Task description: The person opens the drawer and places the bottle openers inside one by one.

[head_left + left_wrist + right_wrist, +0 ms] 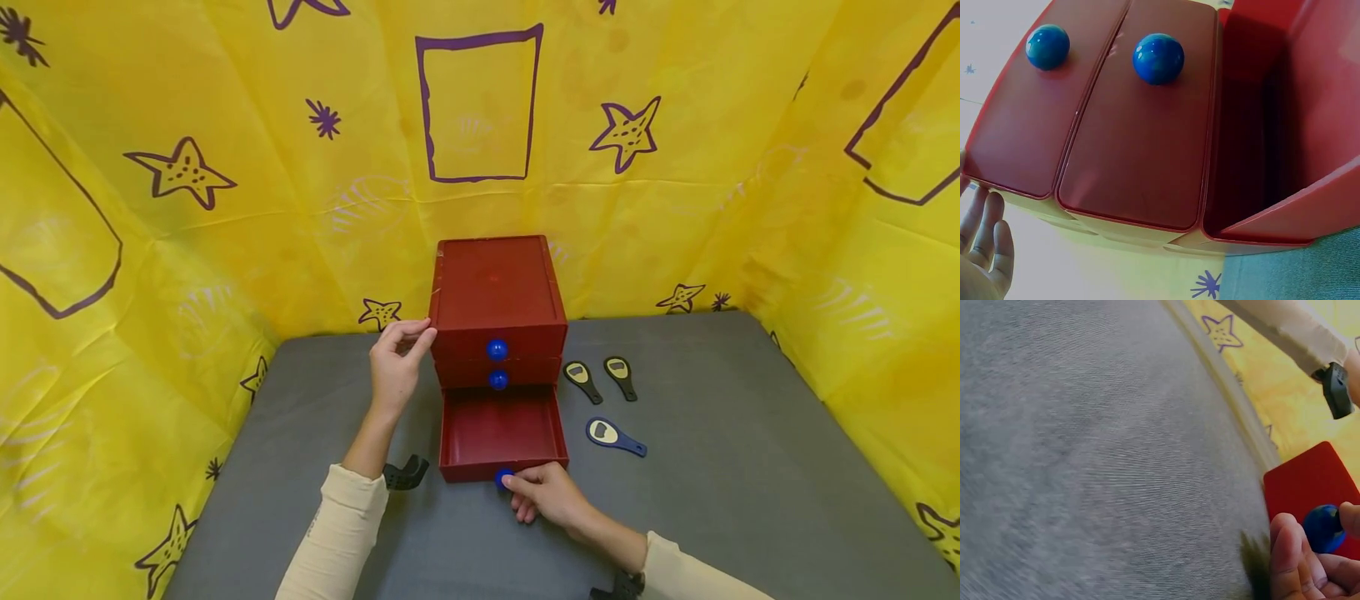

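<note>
Right wrist, grip (1304, 569) cropped, blue knob (1321, 531) part-covered

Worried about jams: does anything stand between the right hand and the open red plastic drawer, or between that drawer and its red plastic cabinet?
Nothing visible does. The right hand pinches the round blue knob of the drawer, and the way into the cabinet looks clear; the blue paddle-shaped opener lies off to the right.

See two black bottle openers (582, 382) plus a blue opener (616, 437) near four o'clock on grey table (750, 475), yellow cloth (480, 108) at twelve
</note>
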The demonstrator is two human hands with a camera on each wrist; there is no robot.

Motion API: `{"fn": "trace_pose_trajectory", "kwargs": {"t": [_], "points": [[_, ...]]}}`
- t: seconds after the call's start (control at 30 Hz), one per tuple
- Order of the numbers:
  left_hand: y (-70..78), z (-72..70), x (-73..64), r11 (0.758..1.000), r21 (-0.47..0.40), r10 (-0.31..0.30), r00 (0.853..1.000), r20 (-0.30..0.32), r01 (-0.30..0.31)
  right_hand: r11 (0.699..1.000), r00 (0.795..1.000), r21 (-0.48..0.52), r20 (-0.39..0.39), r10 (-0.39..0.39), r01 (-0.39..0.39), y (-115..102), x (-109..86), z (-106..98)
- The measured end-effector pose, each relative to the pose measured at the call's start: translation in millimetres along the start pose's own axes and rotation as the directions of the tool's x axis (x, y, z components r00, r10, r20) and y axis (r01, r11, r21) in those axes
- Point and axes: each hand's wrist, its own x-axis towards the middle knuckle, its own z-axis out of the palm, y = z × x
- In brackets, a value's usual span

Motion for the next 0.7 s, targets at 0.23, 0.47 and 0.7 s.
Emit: {"fn": "trace_pose_trajectory", "kwargs": {"t": [0.23,0.47,0.7], "points": [[0.1,-0.3,-0.2,1.000,0.009,0.000,1.000,-0.003,0.000,1.000,1.000,0.020,-0.001,0.012,-0.012,3.7,-1.5,1.9],[2.7,-0.1,-0.6,1.000,0.005,-0.010,1.000,-0.006,0.010,0.999,1.000,0.035,-0.007,0.013,-0.013,6.5,-1.1,3.5],[2.1,-0.3,-0.1,1.000,0.000,-0.021,1.000,0.000,0.021,1.000,1.000,0.022,-0.009,-0.002,0.002,6.0,-2.4,3.9]]}}
